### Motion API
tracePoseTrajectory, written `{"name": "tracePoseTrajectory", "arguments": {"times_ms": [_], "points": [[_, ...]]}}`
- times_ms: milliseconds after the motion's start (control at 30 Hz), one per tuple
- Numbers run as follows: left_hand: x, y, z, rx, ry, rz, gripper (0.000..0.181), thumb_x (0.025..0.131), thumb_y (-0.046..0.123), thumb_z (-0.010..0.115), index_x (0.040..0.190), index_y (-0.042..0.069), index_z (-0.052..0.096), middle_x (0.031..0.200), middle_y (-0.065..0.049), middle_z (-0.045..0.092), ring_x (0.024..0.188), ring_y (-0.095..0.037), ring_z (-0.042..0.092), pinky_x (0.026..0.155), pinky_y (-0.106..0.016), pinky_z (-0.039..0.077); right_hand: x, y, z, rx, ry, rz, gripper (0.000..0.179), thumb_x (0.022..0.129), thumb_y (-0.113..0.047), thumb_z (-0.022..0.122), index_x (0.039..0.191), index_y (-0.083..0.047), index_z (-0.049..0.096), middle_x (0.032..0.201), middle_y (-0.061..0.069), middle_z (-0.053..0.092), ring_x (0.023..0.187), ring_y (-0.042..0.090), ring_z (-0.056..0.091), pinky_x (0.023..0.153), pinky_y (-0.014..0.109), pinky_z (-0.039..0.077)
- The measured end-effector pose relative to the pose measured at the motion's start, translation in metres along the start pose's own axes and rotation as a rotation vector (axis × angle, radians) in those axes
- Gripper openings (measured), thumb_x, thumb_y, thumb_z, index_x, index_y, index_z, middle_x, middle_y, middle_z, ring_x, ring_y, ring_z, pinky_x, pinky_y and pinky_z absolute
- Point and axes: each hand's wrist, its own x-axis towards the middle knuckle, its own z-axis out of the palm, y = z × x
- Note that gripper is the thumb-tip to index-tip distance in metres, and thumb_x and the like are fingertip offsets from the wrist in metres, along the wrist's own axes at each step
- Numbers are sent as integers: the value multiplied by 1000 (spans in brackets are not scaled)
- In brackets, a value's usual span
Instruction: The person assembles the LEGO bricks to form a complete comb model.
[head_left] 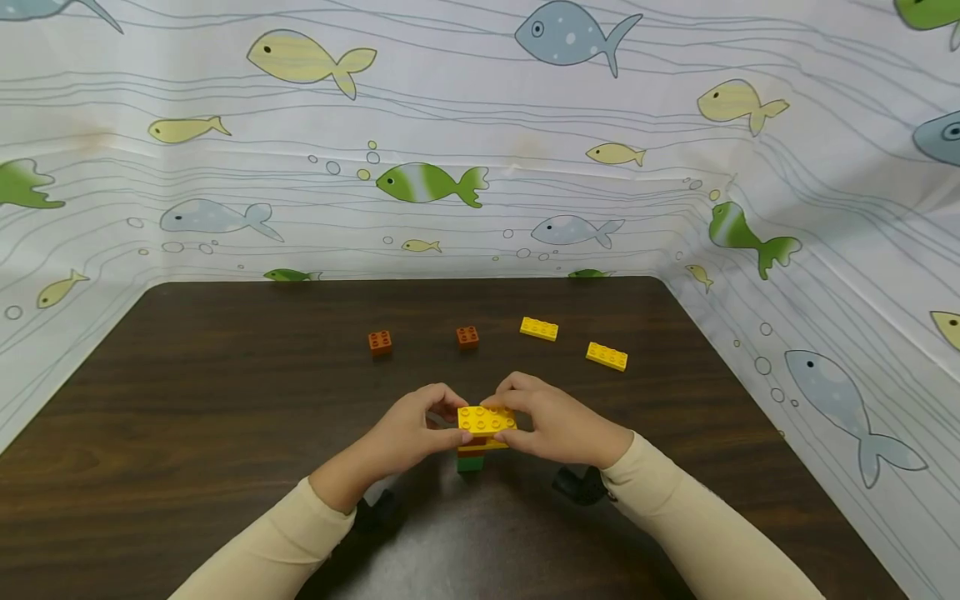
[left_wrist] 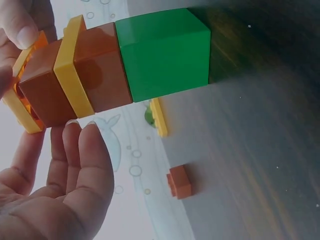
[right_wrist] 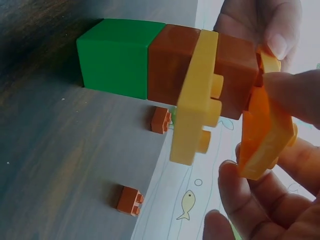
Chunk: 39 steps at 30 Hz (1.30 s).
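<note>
A tower of toy building bricks stands on the table: a green brick (left_wrist: 165,55) at the bottom, a brown brick (right_wrist: 172,65), a flat yellow brick (right_wrist: 192,100) jutting to the right, then another brown brick (right_wrist: 235,75). At its top is a flat yellow eight-stud brick (head_left: 486,421), overhanging to the right, its hollow underside partly showing. My left hand (head_left: 411,429) pinches the left end of this top brick, thumb in front, with other fingertips beside the upper brown brick. My right hand (head_left: 558,421) pinches the right end between thumb and fingers.
Two small brown four-stud bricks, one left (head_left: 380,342) and one near the middle (head_left: 467,337), lie beyond the hands. Two flat yellow bricks (head_left: 539,328) lie farther right. A fish-patterned curtain (head_left: 450,125) borders the dark wooden table (head_left: 225,375) at the back and sides.
</note>
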Motion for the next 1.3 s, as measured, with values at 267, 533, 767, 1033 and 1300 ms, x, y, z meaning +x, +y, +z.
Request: {"name": "tracePoseTrajectory", "arguments": {"times_ms": [267,533,767,1033,1300], "points": [[2,-3,1,11,4,-5,28,88,19,71,108,4,59,104,-6,58,96,-21,56,84,-36,51,0,0,0,-10,-2,-4,37,86,-11,72,122,-6,65,108,-2,54,94,13,52,84,36,52],[3,-7,2,-3,-7,7,27,89,19,70,108,4,59,104,-7,58,95,-20,55,83,-36,50,0,1,2,-4,-4,-1,38,87,-11,72,123,-6,64,108,-2,54,93,13,51,83,35,52],[3,-9,2,-19,-9,9,28,89,19,70,108,3,58,103,-7,57,93,-20,55,82,-35,50,0,2,3,-1,-1,0,38,87,-11,71,123,-6,64,107,-2,53,92,13,51,82,30,51],[3,-6,2,-20,-22,-4,30,89,20,70,110,4,57,104,-7,56,93,-19,54,82,-36,50,-1,2,3,15,1,9,36,87,-10,70,123,-5,64,106,-2,51,91,20,53,80,35,51],[2,-11,-3,-44,-50,-2,35,90,23,68,116,3,56,105,-7,58,95,-20,55,85,-38,50,0,-2,2,-1,-6,22,36,87,-11,70,122,-6,65,105,-3,51,90,18,53,79,30,50]]}}
